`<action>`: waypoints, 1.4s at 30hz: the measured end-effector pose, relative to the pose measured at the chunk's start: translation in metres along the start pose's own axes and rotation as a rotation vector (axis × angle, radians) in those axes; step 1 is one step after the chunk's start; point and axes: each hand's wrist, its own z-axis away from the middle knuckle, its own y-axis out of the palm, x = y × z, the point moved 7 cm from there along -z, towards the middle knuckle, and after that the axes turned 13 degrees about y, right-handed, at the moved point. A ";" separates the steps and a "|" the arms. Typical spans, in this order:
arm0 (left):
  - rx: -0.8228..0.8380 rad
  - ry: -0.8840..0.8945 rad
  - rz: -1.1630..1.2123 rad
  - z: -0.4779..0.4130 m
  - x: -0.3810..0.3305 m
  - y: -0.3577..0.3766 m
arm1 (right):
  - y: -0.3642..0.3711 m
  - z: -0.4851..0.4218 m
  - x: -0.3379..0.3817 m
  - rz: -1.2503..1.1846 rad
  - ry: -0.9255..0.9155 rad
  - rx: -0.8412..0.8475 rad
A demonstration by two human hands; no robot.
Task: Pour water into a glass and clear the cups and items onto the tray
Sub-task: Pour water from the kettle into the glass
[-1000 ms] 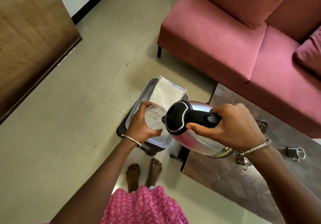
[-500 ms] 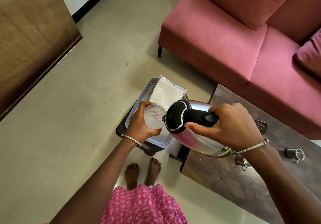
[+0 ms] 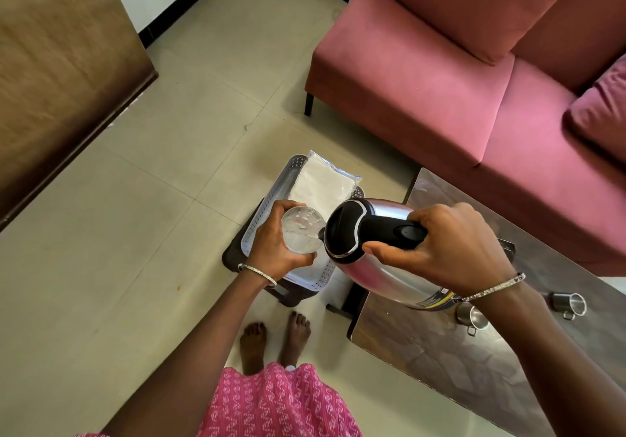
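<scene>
Pouring: right hand (image 3: 447, 247) grips tilted kettle (image 3: 379, 253); left hand (image 3: 274, 250) clasps glass (image 3: 301, 230). Keep spout over rim, tilt gently.

At frame centre the left hand (image 3: 271, 247) grips a clear glass (image 3: 301, 230), while the right hand (image 3: 447, 247) tilts a steel kettle (image 3: 376, 260) by its black handle, spout at the glass rim. Beneath them a white tray (image 3: 261, 223) holds a white packet (image 3: 321, 182). Two steel cups (image 3: 569, 304) stand on the table (image 3: 423, 352), lower right.
</scene>
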 end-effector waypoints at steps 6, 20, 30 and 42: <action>-0.011 -0.025 -0.016 0.000 0.000 0.001 | -0.002 0.000 -0.001 0.012 0.006 -0.014; -0.015 -0.017 -0.023 0.001 -0.001 0.002 | -0.004 0.000 0.000 0.009 -0.009 -0.017; -0.031 -0.033 -0.030 0.004 -0.001 0.004 | 0.005 -0.001 -0.005 0.018 0.022 0.012; -0.019 -0.041 -0.001 0.003 0.000 0.005 | 0.004 0.001 -0.009 -0.011 0.039 -0.012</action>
